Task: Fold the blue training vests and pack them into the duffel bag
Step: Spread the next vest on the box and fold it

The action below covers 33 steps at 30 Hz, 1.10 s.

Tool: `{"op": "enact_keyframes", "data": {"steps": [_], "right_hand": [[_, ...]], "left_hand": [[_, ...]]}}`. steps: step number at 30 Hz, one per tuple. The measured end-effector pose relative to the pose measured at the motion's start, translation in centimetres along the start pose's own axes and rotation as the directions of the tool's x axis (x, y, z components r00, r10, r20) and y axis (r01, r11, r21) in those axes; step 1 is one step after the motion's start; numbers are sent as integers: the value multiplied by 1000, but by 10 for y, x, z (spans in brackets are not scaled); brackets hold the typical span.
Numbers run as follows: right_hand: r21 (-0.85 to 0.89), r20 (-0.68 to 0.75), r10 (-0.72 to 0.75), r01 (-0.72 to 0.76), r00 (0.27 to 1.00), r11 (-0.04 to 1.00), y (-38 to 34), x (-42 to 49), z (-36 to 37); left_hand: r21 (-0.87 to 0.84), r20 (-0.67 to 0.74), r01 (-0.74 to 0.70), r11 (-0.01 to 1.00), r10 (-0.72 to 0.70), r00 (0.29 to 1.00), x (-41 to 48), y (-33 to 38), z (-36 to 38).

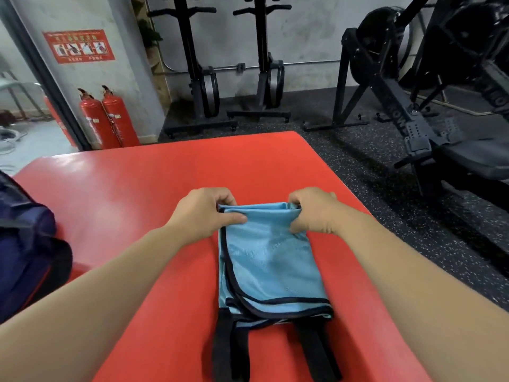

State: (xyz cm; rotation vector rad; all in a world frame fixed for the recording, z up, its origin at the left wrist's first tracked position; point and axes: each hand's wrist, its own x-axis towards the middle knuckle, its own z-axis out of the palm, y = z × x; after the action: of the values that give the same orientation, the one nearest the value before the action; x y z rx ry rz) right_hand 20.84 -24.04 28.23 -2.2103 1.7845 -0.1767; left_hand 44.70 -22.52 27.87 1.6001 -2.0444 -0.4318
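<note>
A light blue training vest [268, 260] with dark trim lies folded into a narrow strip on the red mat [132, 205], its black straps trailing toward me. My left hand [205, 213] pinches the vest's far left corner. My right hand [314, 210] pinches the far right corner. Both hands hold the far edge slightly raised. A dark blue duffel bag [24, 249] sits at the left edge of the mat, only partly in view.
Two red fire extinguishers [108, 119] stand by the wall beyond the mat. Black exercise machines [203, 89] line the back wall, and a large black rig [429, 111] stands on the speckled floor to the right.
</note>
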Motion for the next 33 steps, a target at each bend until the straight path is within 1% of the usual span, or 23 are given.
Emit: {"op": "enact_keyframes", "data": {"steps": [3,5,6,8,10,13,16,18,20,22,23,24,25,26,27,28,29,30,31,32,33], "right_hand": [[-105,-177,-105,87,979,991,-6,-36,-6],[-184,-298,-182,131,937,974,-6,-64,-2],[-235,-364,-232,152,902,960,-5,-79,3],[-323,-419,-303,172,856,931,-3,-106,18],[-359,-417,-304,152,857,921,-1,-131,37],[-380,-443,-298,124,846,917,1,-153,55],[-365,-489,-286,105,824,925,-1,-162,53],[-373,-478,-294,111,828,921,-5,-168,52],[-404,-445,-312,122,839,906,-5,-174,55],[-419,-414,-324,138,851,897,-4,-181,57],[-407,-412,-322,143,852,902,-4,-185,56],[-383,-428,-318,149,846,912,-5,-187,54],[-344,-449,-303,150,840,927,-10,-189,50],[-303,-481,-283,145,830,942,-18,-189,47],[-253,-519,-252,135,817,958,-28,-186,43],[-195,-551,-213,124,807,973,-38,-179,42],[-133,-557,-172,117,813,984,-48,-172,40],[-111,-546,-156,113,823,987,-56,-165,40],[-116,-494,-147,102,857,988,-60,-160,43],[-142,-406,-142,91,903,986,-63,-155,52],[-171,-291,-125,77,948,982,-62,-155,63]], "left_hand": [[114,-36,-153,982,157,987,-26,18,-15],[206,-42,-294,933,309,950,-48,27,-17],[252,-39,-360,898,381,924,-61,29,-15],[342,-25,-445,828,481,876,-86,33,-9],[421,19,-478,771,519,855,-107,33,1],[443,54,-458,770,487,872,-130,29,12],[476,79,-453,753,477,875,-137,34,9],[489,110,-461,740,472,875,-139,36,5],[499,195,-484,719,451,871,-146,39,2],[479,272,-475,738,390,880,-154,44,-3],[445,286,-431,785,332,899,-156,48,-7],[392,274,-359,847,265,924,-157,54,-10],[313,217,-288,905,227,949,-155,60,-12],[214,129,-227,950,203,971,-151,66,-12],[124,35,-192,973,189,981,-143,72,-10],[80,-33,-172,982,175,984,-132,77,-5],[91,-56,-156,984,162,985,-122,82,1],[163,-37,-139,977,147,988,-114,87,9],[275,17,-113,955,112,994,-110,90,20],[377,83,-80,923,53,995,-112,89,31],[443,144,-45,895,-21,989,-119,85,42]]}}
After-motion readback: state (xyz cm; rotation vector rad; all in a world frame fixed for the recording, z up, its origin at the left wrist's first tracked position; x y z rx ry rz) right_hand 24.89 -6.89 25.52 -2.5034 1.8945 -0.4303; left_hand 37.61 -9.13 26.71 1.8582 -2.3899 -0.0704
